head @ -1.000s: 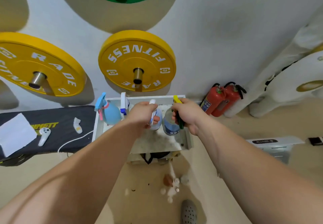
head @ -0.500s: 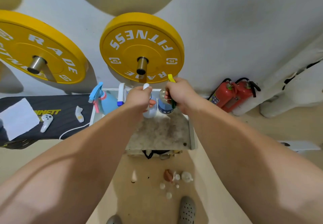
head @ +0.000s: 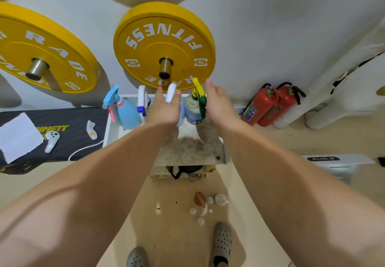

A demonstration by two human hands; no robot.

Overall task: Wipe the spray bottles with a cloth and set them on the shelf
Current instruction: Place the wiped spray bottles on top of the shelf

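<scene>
1. 4 spray bottles [head: 125, 112] stood in a row along the back of the shelf [head: 187, 150].
2. A bench [head: 73, 116] lay just left of the shelf, with a cloth [head: 18, 135] on its left part.
3. 2 fire extinguishers [head: 262, 108] sat side by side to the shelf's right.

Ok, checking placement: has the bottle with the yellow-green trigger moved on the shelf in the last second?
Yes. Against the shelf's white rim, the yellow-green trigger bottle went from mid-shelf back toward the wall; the right hand has released it.

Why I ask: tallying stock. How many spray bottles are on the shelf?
4, left to right: light blue bottle, blue-nozzle bottle, white-top bottle behind the left hand, yellow-trigger bottle. More may be hidden.
</scene>
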